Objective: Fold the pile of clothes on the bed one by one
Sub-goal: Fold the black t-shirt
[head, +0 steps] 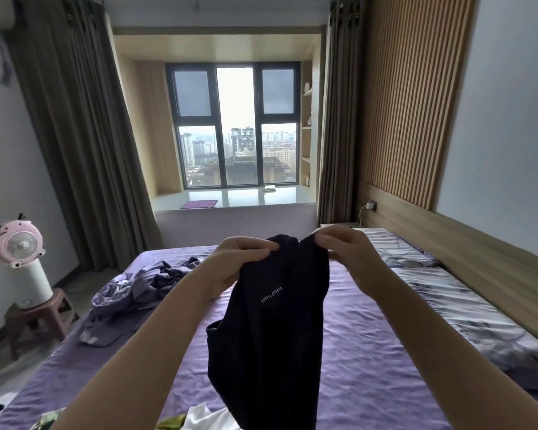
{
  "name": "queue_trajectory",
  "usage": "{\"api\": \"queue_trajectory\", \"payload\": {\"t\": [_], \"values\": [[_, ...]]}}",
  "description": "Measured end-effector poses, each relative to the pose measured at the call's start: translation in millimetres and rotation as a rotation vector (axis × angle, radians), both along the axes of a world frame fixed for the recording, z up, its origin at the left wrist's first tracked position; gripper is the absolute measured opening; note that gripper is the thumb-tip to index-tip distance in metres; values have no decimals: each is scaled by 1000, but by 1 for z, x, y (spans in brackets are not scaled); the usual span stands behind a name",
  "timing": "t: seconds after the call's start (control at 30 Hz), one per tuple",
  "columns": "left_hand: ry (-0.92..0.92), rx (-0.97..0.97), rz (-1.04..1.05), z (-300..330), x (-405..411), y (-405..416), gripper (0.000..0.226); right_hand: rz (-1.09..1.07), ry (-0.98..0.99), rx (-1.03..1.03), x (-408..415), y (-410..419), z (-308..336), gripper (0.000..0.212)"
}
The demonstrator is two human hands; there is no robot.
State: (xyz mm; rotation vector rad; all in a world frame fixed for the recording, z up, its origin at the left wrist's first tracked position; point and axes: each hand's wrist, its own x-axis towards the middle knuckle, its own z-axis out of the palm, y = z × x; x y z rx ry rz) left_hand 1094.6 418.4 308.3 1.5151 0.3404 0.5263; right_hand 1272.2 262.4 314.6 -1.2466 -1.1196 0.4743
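Garment in hand: a dark navy knit top with small pale lettering on its front (271,321), held up in the air over the middle of the purple bed sheet (370,352); its lower part hangs down toward me and out of the bottom of the view.
Left hand: my left hand (236,262) pinches the top edge of the navy top, fingers curled into the cloth.
Right hand: my right hand (343,246) pinches the same top edge just beside the left, thumb and fingers closed on the fabric (the two grips sit near each other, so the top hangs bunched, not spread).
Waiting pile: a rumpled heap of lilac and grey-purple clothes (137,290) lies on the left part of the bed, well apart from what I hold.
Nearest me: bits of white and green patterned cloth (196,418) show at the bottom edge; whether they are folded I cannot tell.
Done: I see no neat folded stack anywhere on the bed.
Left: I judge this an early point; the navy top has no fold in it yet, and the lilac heap is untouched.
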Motion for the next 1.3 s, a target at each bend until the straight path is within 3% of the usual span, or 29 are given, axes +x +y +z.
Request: {"api": "queue_trajectory", "payload": {"t": [0.1, 0.23, 0.3, 0.4, 0.5, 0.63, 0.7, 0.77, 0.83, 0.93, 1.03, 1.17, 1.3], "values": [[-22, 91, 186, 5, -12, 8, 31, 97, 237, -41, 10, -11, 6, 16], [-49, 166, 361, 10, -17, 17, 27, 45, 202, -94, 14, -15, 8, 21], [-43, 250, 382, 12, -14, 14, 16, -35, 96, -86, 11, -13, 9, 22], [-19, 394, 252, 13, -2, -3, 12, -54, -249, -108, -8, -9, 13, 19], [-50, 450, 151, 14, 12, -18, 10, 64, -446, -227, -27, 5, 11, 43], [19, 341, 78, 4, 7, -15, 20, -90, -603, -205, -33, 18, 9, 19], [208, 288, -40, -16, -4, -9, 29, -133, -571, -181, -29, 16, 8, 16], [364, 358, -49, -36, -13, -2, 23, -172, -507, -159, -22, 14, 6, 15], [389, 344, -28, -45, -22, 2, 27, -183, -451, -191, -15, 11, 3, 13], [368, 327, -55, -40, -30, 5, 8, -111, -370, -294, -9, 8, -3, 10], [356, 414, -20, -36, -26, 3, 16, 66, -166, -376, -7, 2, -7, 12], [360, 439, -43, -36, -19, -4, 15, 83, -117, -397, -6, -3, -8, 13], [543, 375, -131, -47, -25, -1, 48, 87, 28, -307, -7, -8, -6, 12]]}}
